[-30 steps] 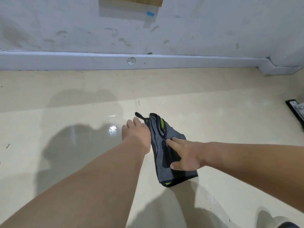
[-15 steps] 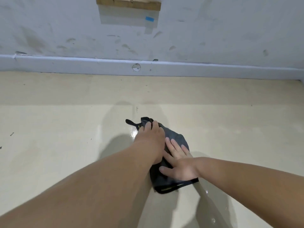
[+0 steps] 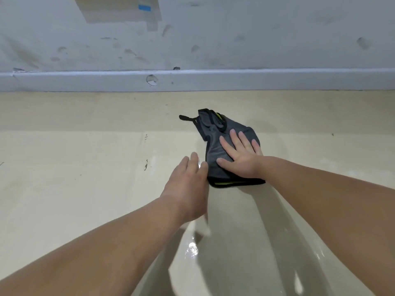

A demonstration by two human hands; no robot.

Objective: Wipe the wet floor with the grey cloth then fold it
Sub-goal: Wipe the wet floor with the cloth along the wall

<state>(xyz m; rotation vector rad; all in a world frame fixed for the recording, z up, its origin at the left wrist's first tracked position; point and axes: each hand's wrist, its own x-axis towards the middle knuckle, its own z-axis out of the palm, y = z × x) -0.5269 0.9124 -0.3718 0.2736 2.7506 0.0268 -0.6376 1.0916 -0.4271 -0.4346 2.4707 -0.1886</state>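
The grey cloth [image 3: 215,152], edged in black with a yellow-green strip and a black loop at its far end, lies folded on the cream floor [image 3: 85,167]. My right hand [image 3: 239,154] presses flat on the cloth's near half with its fingers spread. Just left of the cloth, my left hand [image 3: 188,182] has straight fingers whose tips reach the cloth's left edge. Wet, shiny patches [image 3: 192,251] spread over the floor below both hands.
A pale skirting board [image 3: 256,80] with a chipped hole runs along the scuffed wall [image 3: 235,33] beyond the cloth. A few dark specks [image 3: 146,165] mark the floor to the left.
My left hand has come off the top of the cloth and drawn back to its left edge. My right hand has spread flat on the cloth. The view has shifted.
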